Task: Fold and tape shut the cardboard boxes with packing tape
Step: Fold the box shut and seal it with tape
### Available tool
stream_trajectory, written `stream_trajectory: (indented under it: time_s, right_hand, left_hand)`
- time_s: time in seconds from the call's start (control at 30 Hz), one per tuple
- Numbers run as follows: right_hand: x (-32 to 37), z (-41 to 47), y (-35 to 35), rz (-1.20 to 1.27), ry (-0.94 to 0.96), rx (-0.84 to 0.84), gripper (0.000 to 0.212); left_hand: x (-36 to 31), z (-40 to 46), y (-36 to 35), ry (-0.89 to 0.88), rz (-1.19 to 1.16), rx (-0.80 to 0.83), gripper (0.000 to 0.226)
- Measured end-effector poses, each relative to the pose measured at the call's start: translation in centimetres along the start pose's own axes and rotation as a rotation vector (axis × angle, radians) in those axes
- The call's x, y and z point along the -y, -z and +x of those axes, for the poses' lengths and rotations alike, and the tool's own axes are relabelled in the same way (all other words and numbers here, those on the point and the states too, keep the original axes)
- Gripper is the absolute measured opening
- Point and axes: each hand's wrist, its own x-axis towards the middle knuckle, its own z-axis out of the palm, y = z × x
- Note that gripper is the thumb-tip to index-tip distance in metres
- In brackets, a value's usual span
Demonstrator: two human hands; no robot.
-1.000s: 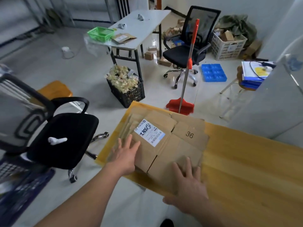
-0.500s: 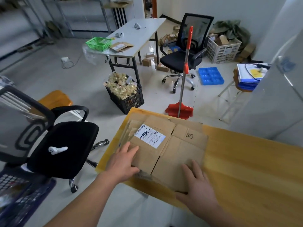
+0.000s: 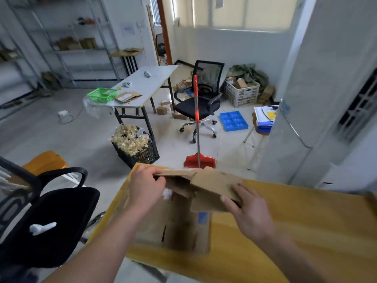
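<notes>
Flattened cardboard box (image 3: 212, 186) raised above tabletop (image 3: 285, 221), frame centre. Left grip (image 3: 145, 185) pinching left flap edge; right grip (image 3: 247, 211) grasping right panel.

To the right of the right hand (image 3: 252, 216) the wooden tabletop (image 3: 306, 225) lies bare and open for reaching. Nearer the left edge a flat stack of cardboard (image 3: 175, 227) covers the surface beneath the lifted box (image 3: 206, 187), which the left hand (image 3: 145, 185) also grips. Left of the tabletop the black office chair (image 3: 53, 223), carrying what looks like a white earbud (image 3: 41, 228), crowds that side.
</notes>
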Motion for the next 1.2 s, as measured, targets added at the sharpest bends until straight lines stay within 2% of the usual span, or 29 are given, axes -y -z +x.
stream_trajectory:
  time_s: [0.07, 0.23, 0.37, 0.43, 0.6, 0.7, 0.77, 0.9, 0.97, 1.07, 1.13, 1.2]
  right_hand:
    - [-1.1, 0.0, 3.8, 0.029, -0.028, -0.044, 0.055]
    - [-6.1, -0.5, 12.2, 0.051, -0.137, -0.157, 0.032]
    - [-10.2, -1.6, 15.8, 0.069, -0.206, -0.202, 0.037]
    - [-11.6, -2.3, 16.5, 0.089, -0.264, -0.279, 0.035]
    - [-14.8, -3.8, 15.7, -0.017, -0.387, -0.314, 0.030]
    - [-15.7, -3.4, 14.7, -0.072, -0.399, -0.302, 0.012]
    - [-15.9, -2.5, 14.6, -0.059, -0.454, -0.320, 0.013]
    - [-16.2, -1.5, 15.3, 0.270, -0.685, -0.385, 0.018]
    - [-15.9, -1.2, 14.8, 0.350, -0.749, -0.468, 0.024]
    - [-14.9, -1.1, 13.2, 0.192, -0.729, -0.592, 0.035]
    - [-14.2, -1.7, 11.6, 0.135, -0.604, -0.603, 0.033]
    - [-13.9, -2.6, 10.1, 0.152, -0.448, -0.541, 0.027]
  left_hand:
    - [-3.4, 0.1, -0.4, -0.023, 0.025, 0.043, 0.012]
    - [-10.8, -1.0, -3.4, -0.111, 0.121, 0.259, 0.035]
    - [-16.2, -4.0, -7.3, -0.196, 0.080, 0.417, 0.025]
    - [-17.8, -5.6, -9.3, -0.198, 0.036, 0.514, 0.011]
    - [-20.0, -8.2, -13.7, -0.299, 0.039, 0.674, 0.017]
    - [-21.4, -7.4, -15.2, -0.373, 0.048, 0.713, 0.014]
    - [-21.8, -6.3, -15.6, -0.418, 0.051, 0.732, 0.013]
    - [-21.8, -4.6, -15.5, -0.484, 0.077, 0.823, 0.020]
    - [-22.0, -3.9, -15.4, -0.502, 0.076, 0.880, 0.022]
    - [-22.3, -3.5, -15.5, -0.586, 0.037, 1.005, 0.016]
    - [-22.2, -3.8, -15.7, -0.628, 0.060, 1.222, 0.045]
    - [-22.0, -4.3, -16.1, -0.679, 0.106, 1.370, 0.060]
